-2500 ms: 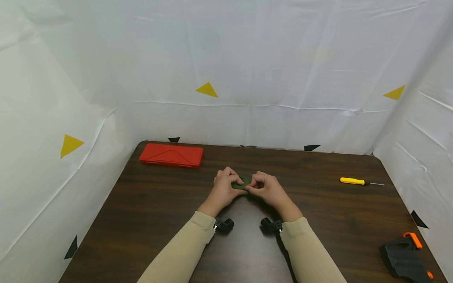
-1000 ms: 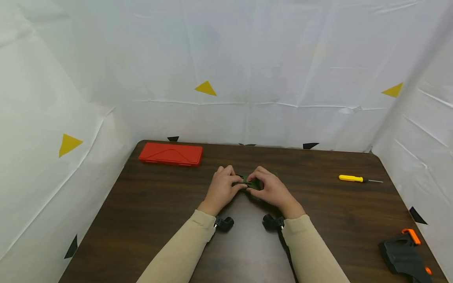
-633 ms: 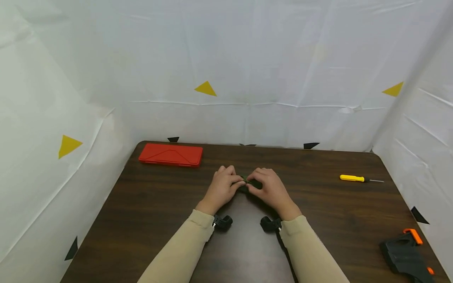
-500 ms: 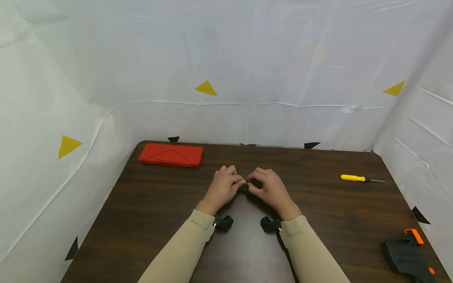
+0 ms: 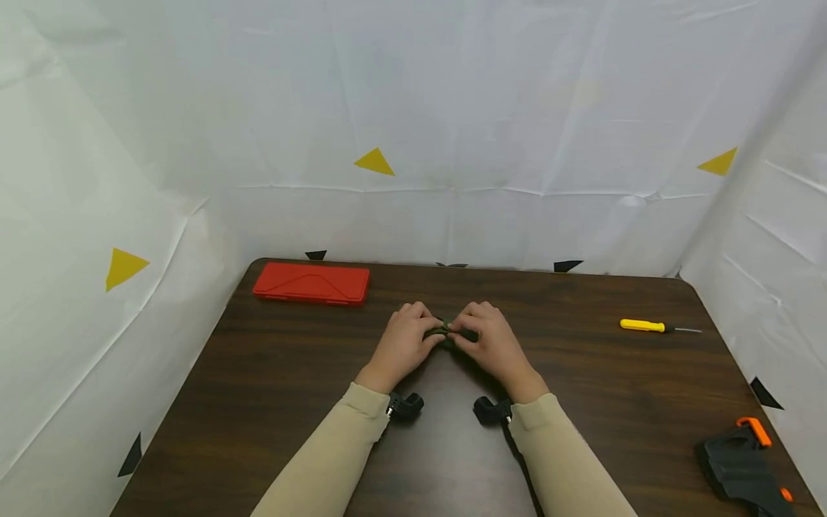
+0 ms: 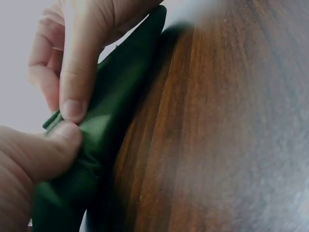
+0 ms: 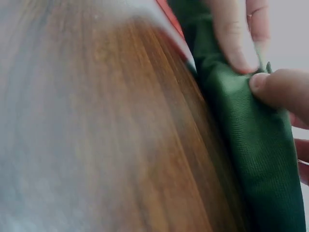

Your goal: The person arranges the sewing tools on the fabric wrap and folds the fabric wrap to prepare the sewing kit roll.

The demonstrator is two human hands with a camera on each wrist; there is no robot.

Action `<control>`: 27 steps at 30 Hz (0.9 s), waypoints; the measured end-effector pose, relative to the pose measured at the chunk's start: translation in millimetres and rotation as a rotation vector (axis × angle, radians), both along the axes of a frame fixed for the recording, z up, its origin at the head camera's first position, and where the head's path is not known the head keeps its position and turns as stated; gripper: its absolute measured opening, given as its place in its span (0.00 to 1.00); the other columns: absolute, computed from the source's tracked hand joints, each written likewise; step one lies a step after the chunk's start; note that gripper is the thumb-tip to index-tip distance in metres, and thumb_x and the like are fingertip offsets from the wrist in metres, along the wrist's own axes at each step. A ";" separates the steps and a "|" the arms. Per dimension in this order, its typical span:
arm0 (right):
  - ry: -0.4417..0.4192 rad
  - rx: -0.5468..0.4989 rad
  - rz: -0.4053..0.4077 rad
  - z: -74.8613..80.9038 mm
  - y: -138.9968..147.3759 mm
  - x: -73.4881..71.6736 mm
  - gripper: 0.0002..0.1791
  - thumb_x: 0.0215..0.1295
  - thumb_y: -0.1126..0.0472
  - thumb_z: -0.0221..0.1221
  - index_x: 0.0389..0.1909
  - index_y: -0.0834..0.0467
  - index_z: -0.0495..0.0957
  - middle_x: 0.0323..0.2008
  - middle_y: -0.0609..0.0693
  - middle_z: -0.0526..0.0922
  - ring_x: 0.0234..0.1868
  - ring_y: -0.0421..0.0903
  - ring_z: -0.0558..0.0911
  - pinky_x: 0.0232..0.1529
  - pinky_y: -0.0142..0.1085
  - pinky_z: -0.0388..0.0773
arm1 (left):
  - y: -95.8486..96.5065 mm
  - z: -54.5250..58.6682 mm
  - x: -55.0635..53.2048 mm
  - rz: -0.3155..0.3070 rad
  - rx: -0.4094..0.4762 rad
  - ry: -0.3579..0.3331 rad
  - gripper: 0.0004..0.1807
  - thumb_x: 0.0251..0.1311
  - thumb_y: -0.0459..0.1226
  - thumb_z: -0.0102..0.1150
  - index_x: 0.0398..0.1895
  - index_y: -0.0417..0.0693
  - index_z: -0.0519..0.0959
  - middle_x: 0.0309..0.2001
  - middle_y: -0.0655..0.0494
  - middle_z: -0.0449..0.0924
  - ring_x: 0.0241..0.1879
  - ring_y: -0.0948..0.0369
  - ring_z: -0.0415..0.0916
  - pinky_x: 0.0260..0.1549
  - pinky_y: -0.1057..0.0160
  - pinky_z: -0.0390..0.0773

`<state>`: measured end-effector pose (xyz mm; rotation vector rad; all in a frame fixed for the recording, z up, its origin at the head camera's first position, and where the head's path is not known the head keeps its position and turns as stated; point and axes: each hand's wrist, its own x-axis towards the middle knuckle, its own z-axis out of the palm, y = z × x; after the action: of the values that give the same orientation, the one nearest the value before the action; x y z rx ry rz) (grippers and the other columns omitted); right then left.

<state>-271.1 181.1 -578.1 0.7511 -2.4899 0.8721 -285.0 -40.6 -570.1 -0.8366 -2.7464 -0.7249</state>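
A dark green fabric pouch (image 6: 108, 108) lies at the middle of the table, mostly covered by both hands in the head view. The left hand (image 5: 403, 339) pinches its top edge between thumb and fingers. Right beside it, the right hand (image 5: 492, 343) pinches the same edge, and the two thumb tips nearly meet. In the right wrist view the pouch (image 7: 256, 140) stretches down along the right side, its cloth creased near the pinching fingers. Whatever is inside the pouch is hidden.
A red flat case (image 5: 313, 283) lies at the back left of the dark wooden table (image 5: 291, 402). At the right is a yellow-handled screwdriver (image 5: 642, 325). A black and orange clamp-like tool (image 5: 739, 463) sits near the front right edge. White sheeting surrounds the table.
Both hands stay at the pouch, pinching its edge with small finger shifts. The edge, seen spread wider before, is now drawn together between the fingers.
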 end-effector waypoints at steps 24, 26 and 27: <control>-0.330 -0.176 -0.239 -26.5 43.8 -7.4 0.08 0.75 0.59 0.70 0.50 0.52 0.92 0.46 0.53 0.82 0.51 0.55 0.72 0.54 0.49 0.70 | -1.3 -23.9 -8.1 0.046 0.048 -0.148 0.14 0.77 0.39 0.66 0.60 0.51 0.79 0.76 0.44 0.73 0.79 0.43 0.69 0.80 0.39 0.67; -0.324 -0.190 -0.239 -27.6 43.6 -7.1 0.08 0.74 0.60 0.70 0.50 0.52 0.92 0.46 0.53 0.82 0.51 0.55 0.72 0.54 0.48 0.69 | -1.4 -25.7 -8.3 0.047 0.049 -0.143 0.14 0.77 0.40 0.66 0.60 0.52 0.79 0.76 0.45 0.73 0.78 0.43 0.70 0.79 0.41 0.69; -0.319 -0.193 -0.239 -28.5 43.3 -7.0 0.08 0.74 0.61 0.70 0.50 0.52 0.92 0.46 0.53 0.82 0.51 0.55 0.72 0.54 0.49 0.69 | -1.4 -26.4 -8.1 0.050 0.051 -0.140 0.14 0.77 0.40 0.66 0.60 0.52 0.79 0.76 0.45 0.73 0.77 0.43 0.70 0.77 0.41 0.70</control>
<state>-278.1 224.4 -606.6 0.2583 -2.6412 1.1964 -293.2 -42.0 -596.5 -0.7300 -2.8462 -0.8710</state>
